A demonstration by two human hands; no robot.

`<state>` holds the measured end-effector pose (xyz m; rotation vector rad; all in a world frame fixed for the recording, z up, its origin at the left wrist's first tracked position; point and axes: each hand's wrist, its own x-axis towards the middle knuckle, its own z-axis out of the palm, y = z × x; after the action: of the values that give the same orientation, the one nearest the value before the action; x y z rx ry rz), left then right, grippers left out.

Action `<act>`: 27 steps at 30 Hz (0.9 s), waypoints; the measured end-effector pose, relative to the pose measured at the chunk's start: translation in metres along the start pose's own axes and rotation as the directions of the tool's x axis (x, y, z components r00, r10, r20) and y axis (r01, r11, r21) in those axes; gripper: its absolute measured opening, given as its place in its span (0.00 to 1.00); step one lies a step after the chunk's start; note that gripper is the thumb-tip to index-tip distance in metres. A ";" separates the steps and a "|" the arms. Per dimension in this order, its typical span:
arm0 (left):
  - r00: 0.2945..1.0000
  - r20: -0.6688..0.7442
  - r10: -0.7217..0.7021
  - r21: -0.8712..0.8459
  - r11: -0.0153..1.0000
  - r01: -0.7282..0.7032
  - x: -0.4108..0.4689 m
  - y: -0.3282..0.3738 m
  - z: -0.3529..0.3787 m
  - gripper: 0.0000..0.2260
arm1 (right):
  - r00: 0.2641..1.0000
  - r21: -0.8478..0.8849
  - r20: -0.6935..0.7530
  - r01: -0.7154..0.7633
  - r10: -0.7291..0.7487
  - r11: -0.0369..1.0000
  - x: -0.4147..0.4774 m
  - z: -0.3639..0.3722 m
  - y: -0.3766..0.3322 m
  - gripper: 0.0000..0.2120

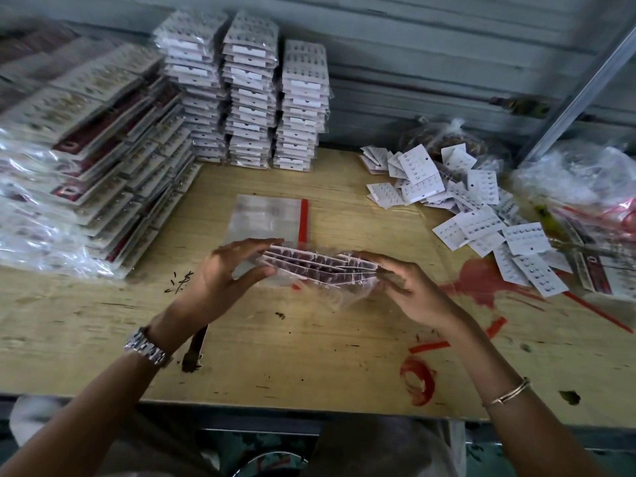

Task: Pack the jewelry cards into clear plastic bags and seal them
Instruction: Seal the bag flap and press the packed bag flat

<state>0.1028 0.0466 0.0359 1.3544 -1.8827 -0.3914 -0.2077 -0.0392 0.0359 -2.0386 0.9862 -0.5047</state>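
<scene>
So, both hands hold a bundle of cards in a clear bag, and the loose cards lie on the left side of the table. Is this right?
Not quite: the head view shows the loose cards on the right side of the table, not the left. The left hand and right hand do hold the bundle of cards in a clear bag.

Head cam, wide-angle, fwd/down onto table [309, 339], close, w/ wall [447, 46] at top.
</scene>
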 end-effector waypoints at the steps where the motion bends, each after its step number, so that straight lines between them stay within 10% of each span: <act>1: 0.999 -0.023 -0.041 -0.030 0.999 0.040 -0.003 0.002 -0.002 0.18 | 1.000 0.026 -0.002 0.005 -0.005 1.000 -0.002 0.000 -0.004 0.22; 9: 0.991 0.076 -0.107 -0.320 0.939 0.126 -0.052 0.002 0.011 0.12 | 0.995 0.105 0.085 -0.056 0.047 0.993 -0.030 0.009 -0.018 0.15; 16: 0.963 0.189 -0.194 -0.443 0.858 0.260 -0.059 0.008 0.026 0.38 | 0.992 0.201 0.109 -0.077 0.056 0.977 -0.039 0.018 -0.014 0.15; 27: 0.930 0.178 -0.323 -0.559 0.745 0.366 -0.044 0.009 0.042 0.23 | 0.976 0.279 0.218 -0.045 -0.018 0.959 0.005 -0.028 -0.039 0.23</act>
<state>0.0723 0.0825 -0.0035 1.2492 -1.3691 -1.1263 -0.2047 -0.0421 0.0841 -1.7853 0.7490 -0.3792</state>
